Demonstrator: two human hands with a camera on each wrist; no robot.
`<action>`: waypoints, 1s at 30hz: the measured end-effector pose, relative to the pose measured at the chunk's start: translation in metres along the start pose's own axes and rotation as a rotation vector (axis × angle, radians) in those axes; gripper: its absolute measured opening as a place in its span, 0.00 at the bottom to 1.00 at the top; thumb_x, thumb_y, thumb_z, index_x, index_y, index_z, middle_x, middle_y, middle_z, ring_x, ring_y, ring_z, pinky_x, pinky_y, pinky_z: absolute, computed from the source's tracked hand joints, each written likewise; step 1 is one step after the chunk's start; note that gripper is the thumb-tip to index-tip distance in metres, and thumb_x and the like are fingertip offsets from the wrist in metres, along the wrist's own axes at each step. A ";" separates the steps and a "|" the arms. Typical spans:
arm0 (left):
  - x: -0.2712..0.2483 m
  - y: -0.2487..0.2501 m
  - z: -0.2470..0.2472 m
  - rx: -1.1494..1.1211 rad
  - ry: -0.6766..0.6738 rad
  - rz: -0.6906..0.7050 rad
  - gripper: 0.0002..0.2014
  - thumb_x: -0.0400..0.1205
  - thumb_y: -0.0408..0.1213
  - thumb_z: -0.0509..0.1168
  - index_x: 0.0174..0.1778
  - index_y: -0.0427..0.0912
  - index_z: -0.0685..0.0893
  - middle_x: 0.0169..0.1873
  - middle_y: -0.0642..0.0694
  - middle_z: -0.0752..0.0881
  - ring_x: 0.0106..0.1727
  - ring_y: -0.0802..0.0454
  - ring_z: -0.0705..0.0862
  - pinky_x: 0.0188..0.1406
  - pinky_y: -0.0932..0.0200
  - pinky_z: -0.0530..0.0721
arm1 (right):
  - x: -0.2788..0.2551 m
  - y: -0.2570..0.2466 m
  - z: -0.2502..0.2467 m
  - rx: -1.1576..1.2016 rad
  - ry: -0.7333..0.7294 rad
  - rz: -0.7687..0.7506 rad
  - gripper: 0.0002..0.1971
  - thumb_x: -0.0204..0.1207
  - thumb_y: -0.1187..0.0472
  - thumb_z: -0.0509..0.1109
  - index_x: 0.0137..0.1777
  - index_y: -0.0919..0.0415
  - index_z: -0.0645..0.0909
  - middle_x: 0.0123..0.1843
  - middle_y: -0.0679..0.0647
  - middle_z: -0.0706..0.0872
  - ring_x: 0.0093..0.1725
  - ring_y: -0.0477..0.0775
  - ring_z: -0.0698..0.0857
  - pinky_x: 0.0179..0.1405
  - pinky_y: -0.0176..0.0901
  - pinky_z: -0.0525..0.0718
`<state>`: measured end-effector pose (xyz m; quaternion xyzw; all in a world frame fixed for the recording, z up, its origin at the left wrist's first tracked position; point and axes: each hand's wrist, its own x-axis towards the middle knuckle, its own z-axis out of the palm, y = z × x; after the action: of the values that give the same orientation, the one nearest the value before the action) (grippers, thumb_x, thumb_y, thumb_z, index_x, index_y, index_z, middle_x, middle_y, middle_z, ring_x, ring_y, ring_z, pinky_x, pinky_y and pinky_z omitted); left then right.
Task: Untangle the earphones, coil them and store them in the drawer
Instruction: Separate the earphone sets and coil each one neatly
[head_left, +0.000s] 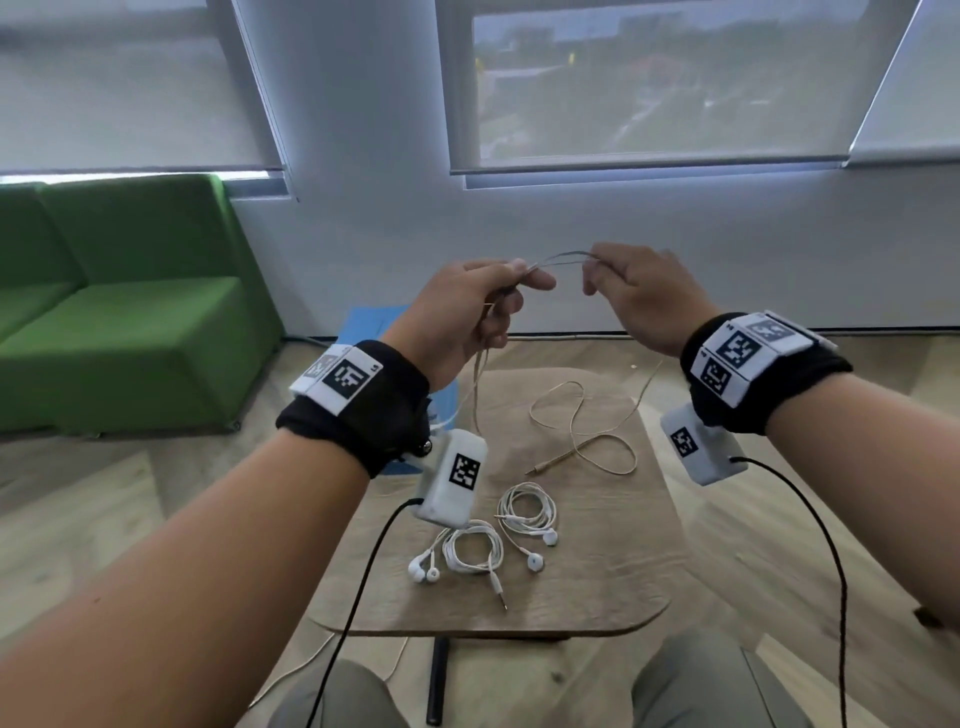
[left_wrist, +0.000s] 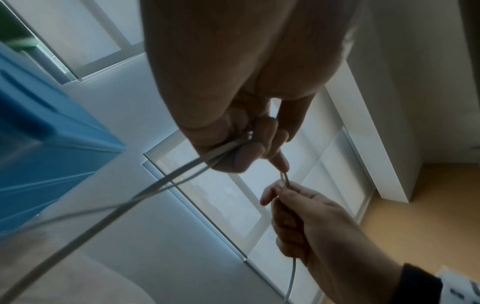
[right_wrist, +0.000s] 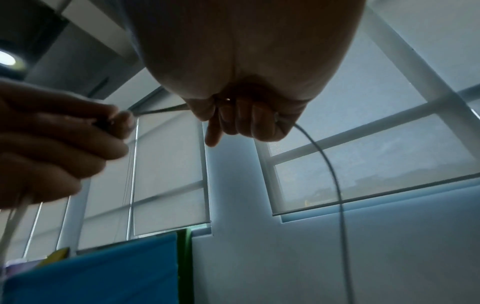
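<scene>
Your left hand (head_left: 470, 312) and right hand (head_left: 636, 296) are both raised above the table (head_left: 623, 571), close together, each pinching the same beige earphone cable (head_left: 576, 436). Left: thumb and forefinger clamp a short arched stretch of it, other fingers curled around strands that drop from the palm; the left wrist view shows two strands leaving your fist. Right: thumb and forefinger pinch the other end of that arch, remaining fingers curled, and in the right wrist view the cable exits the little-finger side of the fist and curves down. Between the hands the cable is a short, slightly bowed span, doubled as far as I can tell. The rest of it hangs to the tabletop and lies in loose open loops at the far half, its jack plug (head_left: 535, 470) flat on the wood, pointing toward you and left. Earbuds of this cable: cannot locate them. Two white earphone sets sit nearer you on the table, both coiled: left white coil (head_left: 470, 553) with buds at its left and plug trailing toward you, right white coil (head_left: 527, 512) just beside it, buds at its near right. Blue drawer unit (head_left: 369, 325) stands on the floor past the table's far left corner, mostly hidden by your left wrist; can't tell if a drawer is open. Green sofa (head_left: 119, 312) at far left.
</scene>
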<state>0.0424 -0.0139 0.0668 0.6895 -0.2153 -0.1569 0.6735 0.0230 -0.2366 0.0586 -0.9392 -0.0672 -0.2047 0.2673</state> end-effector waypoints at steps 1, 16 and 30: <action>-0.001 0.003 -0.002 -0.015 -0.018 -0.011 0.18 0.92 0.38 0.55 0.61 0.38 0.91 0.30 0.50 0.73 0.26 0.55 0.64 0.27 0.63 0.69 | -0.001 0.003 0.001 -0.017 -0.016 0.009 0.16 0.89 0.53 0.58 0.42 0.56 0.80 0.31 0.47 0.79 0.35 0.48 0.77 0.35 0.46 0.69; -0.009 0.008 -0.003 0.187 0.040 0.108 0.10 0.91 0.29 0.61 0.66 0.44 0.72 0.30 0.45 0.85 0.22 0.55 0.69 0.25 0.61 0.65 | -0.003 -0.048 -0.001 0.626 -0.170 -0.112 0.18 0.81 0.70 0.74 0.70 0.66 0.80 0.40 0.68 0.87 0.35 0.53 0.86 0.39 0.39 0.87; -0.016 0.027 -0.006 0.140 0.121 0.212 0.12 0.91 0.25 0.57 0.68 0.45 0.73 0.29 0.44 0.80 0.20 0.56 0.62 0.22 0.63 0.60 | -0.005 -0.026 0.000 0.630 -0.170 -0.057 0.07 0.84 0.64 0.72 0.48 0.68 0.86 0.42 0.58 0.89 0.38 0.53 0.90 0.38 0.42 0.82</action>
<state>0.0299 -0.0005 0.0925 0.7164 -0.2563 -0.0273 0.6483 0.0123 -0.2147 0.0691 -0.8219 -0.1754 -0.1020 0.5323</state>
